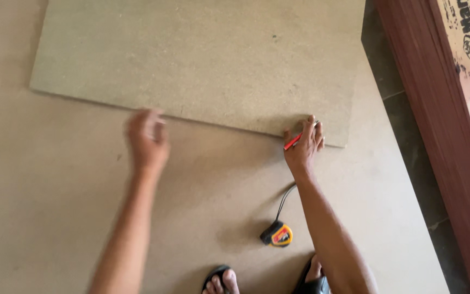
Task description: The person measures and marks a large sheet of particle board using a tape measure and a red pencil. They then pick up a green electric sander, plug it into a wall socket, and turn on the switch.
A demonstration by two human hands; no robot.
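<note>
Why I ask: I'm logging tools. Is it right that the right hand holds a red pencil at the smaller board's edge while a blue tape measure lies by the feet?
Not quite. The head view shows the tape measure is yellow and black, not blue. The rest holds: the right hand holds a red pencil at the smaller board's edge, and the tape lies by the feet.

A red pencil (292, 142), a yellow-and-black tape measure (277, 234), pale speckled grey-green board (202, 60), tan sheet (55, 179) beneath.
</note>
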